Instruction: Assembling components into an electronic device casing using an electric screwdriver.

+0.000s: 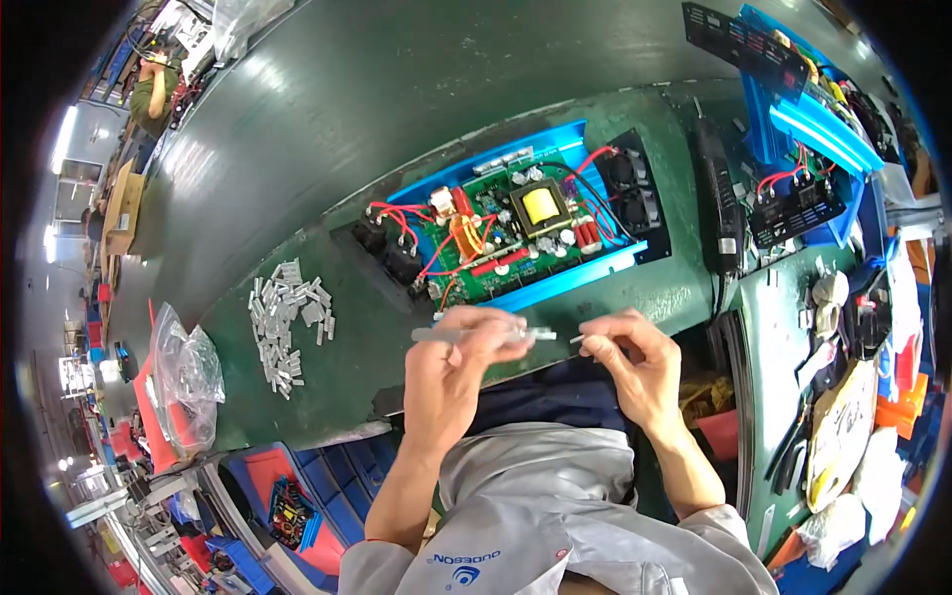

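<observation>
Presently, translucent material (541,334) is held by the left hand (451,377). Beside that grip, a sliver (576,340) is pinched by the right hand (645,369)

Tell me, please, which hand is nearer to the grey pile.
Left. The left hand is to the right of the pile; the right hand is farther right.

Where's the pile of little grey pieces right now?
In the head view, the pile lies on the green bench, left of the person's left hand, between the clear bag and the circuit board.
</observation>
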Demonstrator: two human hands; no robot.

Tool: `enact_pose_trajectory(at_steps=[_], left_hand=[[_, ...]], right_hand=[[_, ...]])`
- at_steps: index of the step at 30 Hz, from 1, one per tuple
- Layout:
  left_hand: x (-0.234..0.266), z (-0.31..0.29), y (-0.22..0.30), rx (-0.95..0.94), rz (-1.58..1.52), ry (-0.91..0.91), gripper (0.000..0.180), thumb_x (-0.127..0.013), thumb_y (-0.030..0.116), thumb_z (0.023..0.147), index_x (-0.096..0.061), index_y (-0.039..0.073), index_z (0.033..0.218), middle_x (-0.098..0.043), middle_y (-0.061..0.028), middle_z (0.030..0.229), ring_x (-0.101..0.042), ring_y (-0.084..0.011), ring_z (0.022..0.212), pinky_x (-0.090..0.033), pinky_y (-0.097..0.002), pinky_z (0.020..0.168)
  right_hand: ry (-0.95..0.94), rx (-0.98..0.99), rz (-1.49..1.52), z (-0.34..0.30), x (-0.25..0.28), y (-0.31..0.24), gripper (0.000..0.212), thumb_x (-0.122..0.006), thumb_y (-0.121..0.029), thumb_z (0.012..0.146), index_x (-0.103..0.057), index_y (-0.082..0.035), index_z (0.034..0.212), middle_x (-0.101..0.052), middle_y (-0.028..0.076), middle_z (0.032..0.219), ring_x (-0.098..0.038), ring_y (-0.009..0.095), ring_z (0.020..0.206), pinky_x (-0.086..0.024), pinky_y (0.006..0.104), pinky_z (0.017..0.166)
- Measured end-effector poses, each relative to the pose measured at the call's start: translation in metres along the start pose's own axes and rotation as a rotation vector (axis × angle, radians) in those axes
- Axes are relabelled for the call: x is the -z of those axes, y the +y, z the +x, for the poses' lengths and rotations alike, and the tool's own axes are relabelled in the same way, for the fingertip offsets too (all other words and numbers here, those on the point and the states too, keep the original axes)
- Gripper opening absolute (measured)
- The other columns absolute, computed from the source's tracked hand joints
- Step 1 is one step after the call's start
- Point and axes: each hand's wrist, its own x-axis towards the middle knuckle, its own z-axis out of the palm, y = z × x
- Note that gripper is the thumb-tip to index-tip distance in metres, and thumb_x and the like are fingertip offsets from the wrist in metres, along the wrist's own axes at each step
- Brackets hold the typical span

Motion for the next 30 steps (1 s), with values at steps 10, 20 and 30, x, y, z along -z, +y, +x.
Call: enact_pose_trajectory(at_steps=[10,20,30], left_hand=[[-0.007,0.009,0.005,0.125,-0.145,-0.071,0.021,-0.063,0.004,0.098,-0.056,-0.008,0.115,-0.069,-0.0218,0.110,-0.071,-0.0240,0.099,-0.061,-0.0374,0.089],[-0.009,0.005,0.003,0.062,0.020,-0.037,0.019,-0.065,0.005,0.098,-0.058,-0.007,0.111,-0.070,-0.0160,0.100,-0.071,-0.0194,0.088,-0.059,-0.0313,0.081],[-0.008,0.047,-0.016,-0.441,0.507,0.162,0.014,-0.063,0.007,0.099,-0.058,-0.004,0.107,-0.070,-0.0135,0.100,-0.070,-0.0161,0.081,-0.054,-0.0260,0.070]], right_hand=[[-0.126,0.031,0.073,0.007,0.005,-0.005,0.012,-0.059,0.004,0.098,-0.064,0.006,0.108,-0.060,0.012,0.105,-0.069,0.018,0.089,-0.060,0.0270,0.070],[0.020,0.374,-0.395,0.012,0.019,-0.014,0.014,-0.069,0.006,0.088,-0.067,0.001,0.101,-0.066,0.012,0.097,-0.068,0.021,0.088,-0.055,0.0308,0.075],[0.787,0.451,-1.295,0.070,0.107,0.012,0.046,-0.076,-0.022,0.088,-0.062,-0.007,0.129,-0.063,0.015,0.115,-0.060,0.034,0.101,-0.049,0.0408,0.088]])
